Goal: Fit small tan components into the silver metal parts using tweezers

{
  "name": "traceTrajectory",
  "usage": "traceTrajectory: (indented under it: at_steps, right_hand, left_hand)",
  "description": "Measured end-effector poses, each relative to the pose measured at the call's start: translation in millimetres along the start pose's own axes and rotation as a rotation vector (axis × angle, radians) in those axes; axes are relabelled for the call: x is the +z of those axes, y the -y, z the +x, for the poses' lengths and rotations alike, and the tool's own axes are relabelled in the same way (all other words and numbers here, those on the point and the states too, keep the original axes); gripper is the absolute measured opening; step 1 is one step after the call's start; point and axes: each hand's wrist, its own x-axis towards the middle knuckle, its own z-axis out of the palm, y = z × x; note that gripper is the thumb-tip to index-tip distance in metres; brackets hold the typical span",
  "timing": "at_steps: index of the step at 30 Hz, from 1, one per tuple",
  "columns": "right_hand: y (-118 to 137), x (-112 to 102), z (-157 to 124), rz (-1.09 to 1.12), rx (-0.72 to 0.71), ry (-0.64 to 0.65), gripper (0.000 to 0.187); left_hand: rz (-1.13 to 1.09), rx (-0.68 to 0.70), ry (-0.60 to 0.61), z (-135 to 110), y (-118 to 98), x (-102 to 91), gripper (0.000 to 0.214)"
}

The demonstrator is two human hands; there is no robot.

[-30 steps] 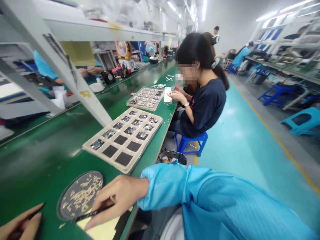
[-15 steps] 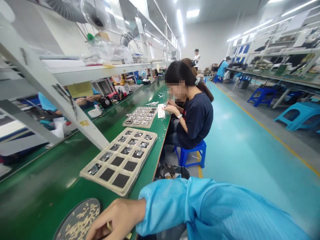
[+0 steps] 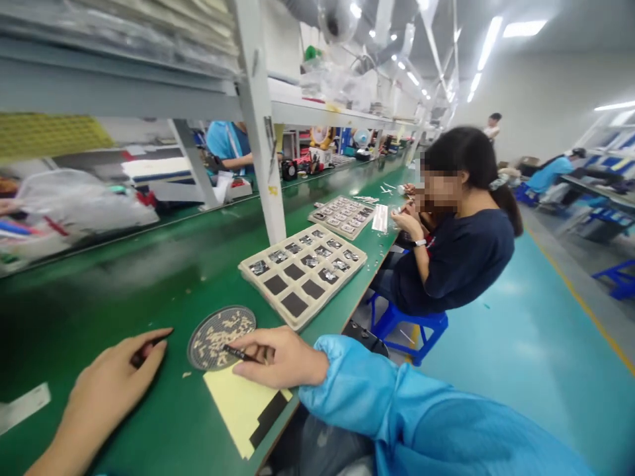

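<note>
- Holding a slim dark tool [image 3: 241,354] in the right hand [image 3: 278,357], pinched between thumb and fingers; aimed at the near side of the round dish [image 3: 192,354]. Cannot tell about contact with the pale bits [image 3: 218,334] inside.
- Hands well apart. At the dish's other side, left hand [image 3: 112,380] low over or on the green table [image 3: 149,284]; thumb and forefinger parted, nothing visible between. Cannot tell about the curled fingers beneath.
- Could nudge or tip the dish by pressing on its rim with tool or knuckles; likely result, loose bits scattered. Note one stray bit [image 3: 187,375] on the table just beside the dish.
- Could flick a bit away by squeezing too hard with the tool; likely hard to find, given the small size.
- Could drag the yellow paper [image 3: 233,403], partly under the right hand, with the dark strip [image 3: 270,416] near the table edge; might slip off.
- Could jolt the metal parts [image 3: 328,275] by bumping the tray [image 3: 297,324] with the right hand or blue sleeve [image 3: 357,377].
</note>
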Motion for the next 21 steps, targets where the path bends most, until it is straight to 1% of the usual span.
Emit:
traceTrajectory:
  at_steps: [4,7,10,13,17,19,20,21]
  right_hand:
    - [11.9,-8.7,-1.4,-0.056,0.014,0.084,0.060]
    - [19.9,-13.7,-0.9,-0.084,0.031,0.128,0.056]
    - [22.0,-16.2,0.1,-0.081,0.050,0.155,0.052]
    - [21.0,-17.5,-1.0,-0.066,0.059,0.178,0.051]
    - [22.0,-17.7,-7.8,0.019,0.061,0.157,0.045]
    - [22.9,-17.7,-10.4,0.046,0.082,0.129,0.045]
    - [23.1,-17.8,-11.0,0.052,0.091,0.119,0.045]
    - [23.3,-17.9,-11.3,0.052,0.092,0.107,0.045]
  left_hand:
    - [-0.067,-0.009,0.038,-2.7,0.0,0.5,0.038]
    - [-0.054,-0.021,0.050,-3.5,4.7,4.1,0.038]
    - [-0.032,-0.018,0.062,-1.6,7.4,5.9,0.039]
    - [-0.011,0.006,0.049,-3.4,1.4,1.7,0.042]
    - [-0.017,0.091,0.038,-15.8,-16.1,-6.9,0.046]
    - [-0.059,0.135,0.023,-19.4,-21.2,-6.7,0.044]
    - [-0.091,0.103,-0.033,-20.0,-21.8,-5.2,0.039]
    - [-0.113,0.087,-0.052,-20.0,-21.3,-3.2,0.037]
